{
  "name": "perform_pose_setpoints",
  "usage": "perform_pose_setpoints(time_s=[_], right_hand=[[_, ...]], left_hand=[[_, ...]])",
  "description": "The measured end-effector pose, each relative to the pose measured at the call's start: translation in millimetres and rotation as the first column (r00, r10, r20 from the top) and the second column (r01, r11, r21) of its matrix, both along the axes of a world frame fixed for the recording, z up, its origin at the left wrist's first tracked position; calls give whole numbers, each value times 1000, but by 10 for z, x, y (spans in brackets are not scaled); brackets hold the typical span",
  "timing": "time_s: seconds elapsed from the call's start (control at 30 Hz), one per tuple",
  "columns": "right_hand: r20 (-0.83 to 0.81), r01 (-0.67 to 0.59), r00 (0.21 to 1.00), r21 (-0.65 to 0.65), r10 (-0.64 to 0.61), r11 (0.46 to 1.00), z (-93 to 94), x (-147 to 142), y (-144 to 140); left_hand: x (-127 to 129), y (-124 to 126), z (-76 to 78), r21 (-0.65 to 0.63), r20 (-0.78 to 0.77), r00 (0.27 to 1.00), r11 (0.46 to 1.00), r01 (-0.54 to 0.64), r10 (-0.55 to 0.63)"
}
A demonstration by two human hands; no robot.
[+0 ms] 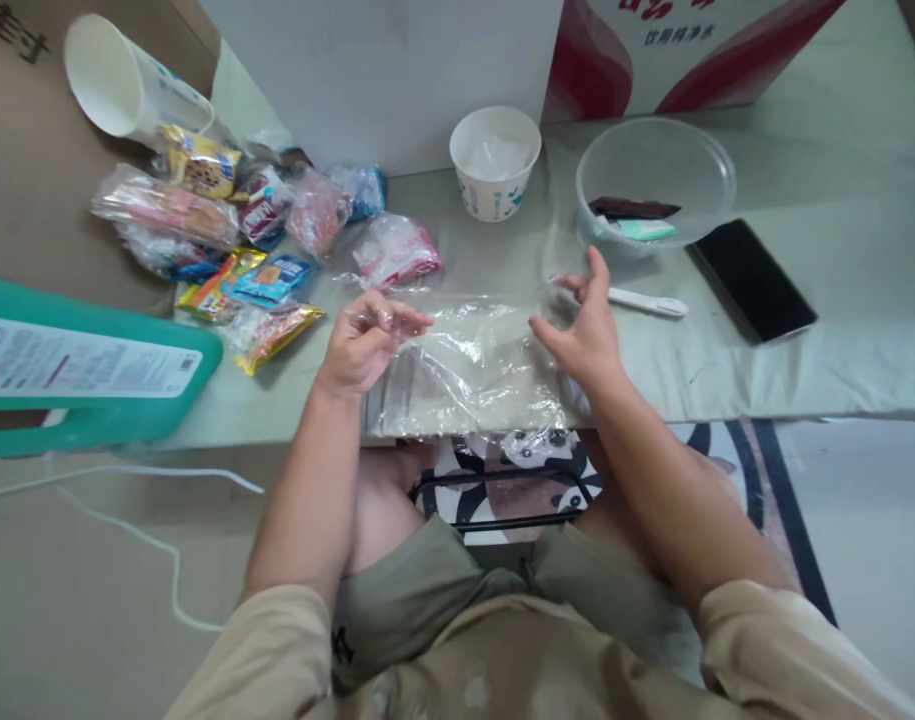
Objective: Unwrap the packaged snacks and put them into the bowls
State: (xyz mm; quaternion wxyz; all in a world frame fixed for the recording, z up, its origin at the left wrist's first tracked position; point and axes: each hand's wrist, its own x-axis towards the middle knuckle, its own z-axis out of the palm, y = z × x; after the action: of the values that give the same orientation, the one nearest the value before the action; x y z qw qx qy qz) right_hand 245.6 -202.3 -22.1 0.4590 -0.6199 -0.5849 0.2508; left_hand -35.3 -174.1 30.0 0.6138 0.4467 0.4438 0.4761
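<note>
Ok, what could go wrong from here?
The clear plastic film hangs past the near edge of the table, so it might slip off. The open right hand is close to the white utensil and the clear bowl, and could perhaps knock either one.

"What's on that red-and-white box [656, 75]?"

"饮用纯净水, purified drinking water, beneath larger red characters [658, 9] cut off at the top."

"And the label [89, 358] on the green jug [191, 395]?"

"Too blurred to read from here, like the blue-green print [505, 202] on the upright white cup [493, 188]."
</note>
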Motion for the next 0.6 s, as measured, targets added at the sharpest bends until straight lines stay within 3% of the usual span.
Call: perform_pose_setpoints(time_s=[0.07,0.13,0.2,0.27,0.37,0.47,0.53,0.6], right_hand=[[-20,-39,999,-2,39,999,129,21,-19],[-9,-51,999,80,52,995,265,64,-58],[-60,-32,997,219,47,975,360,115,-104],[-186,-54,977,265,106,963,389,167,-142],[-305,-250,916,71,260,966,338,219,-179],[-256,-424,892,-190,372,886,266,214,-194],[-160,-344,936,-216,315,914,237,183,-192],[-147,-169,977,-101,153,980,225,147,-185]], left_hand=[[-22,-16,36,-25,39,999,999,35,-34],[-22,-21,56,-122,23,994,986,109,-107],[5,-12,45,-238,-61,979,956,173,-192],[50,11,12,-257,-164,968,955,146,-192],[107,56,-13,-159,-198,980,987,3,-35],[99,82,11,-183,-180,984,982,-45,11],[66,82,26,-250,-237,966,967,39,-100],[31,74,25,-289,-305,928,950,122,-212]])
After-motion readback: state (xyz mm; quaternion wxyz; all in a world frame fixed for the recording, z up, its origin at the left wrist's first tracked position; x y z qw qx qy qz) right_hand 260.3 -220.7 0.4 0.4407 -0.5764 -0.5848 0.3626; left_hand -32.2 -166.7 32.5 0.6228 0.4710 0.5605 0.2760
